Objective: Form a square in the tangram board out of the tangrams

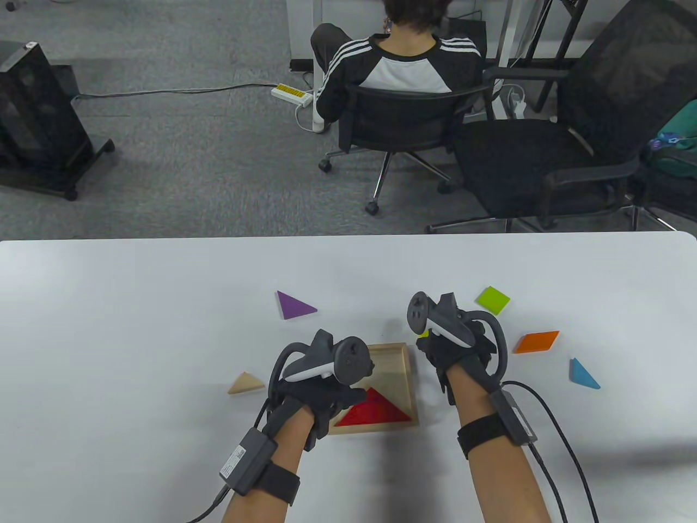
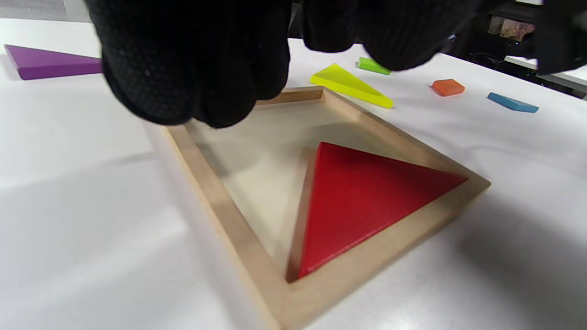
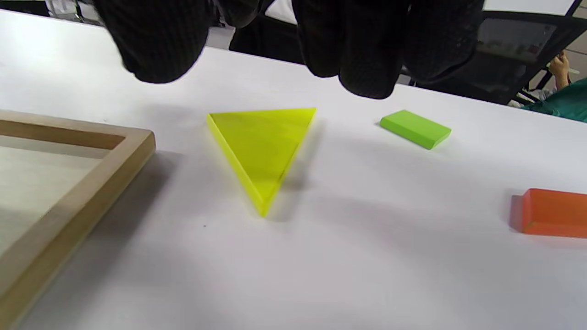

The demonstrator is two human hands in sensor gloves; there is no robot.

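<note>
The wooden tangram board point(image 1: 405, 376) lies near the table's front edge, and a red triangle point(image 1: 375, 408) sits in its near corner. My left hand point(image 1: 326, 389) hovers over the board's left side; its fingers point(image 2: 192, 78) hang just above the left rim point(image 2: 220, 206) and hold nothing. The red triangle point(image 2: 362, 201) fills one corner, and the other half of the board is bare wood. My right hand point(image 1: 441, 348) is right of the board. Its fingers point(image 3: 362, 50) hang relaxed above a yellow triangle point(image 3: 261, 146), apart from it.
Loose pieces lie around the board: a purple triangle point(image 1: 294, 305), a green square point(image 1: 493, 299), an orange parallelogram point(image 1: 538, 341), a blue triangle point(image 1: 582, 374) and a wood-coloured triangle point(image 1: 246, 383). Beyond the table's far edge a person sits on an office chair point(image 1: 403, 120).
</note>
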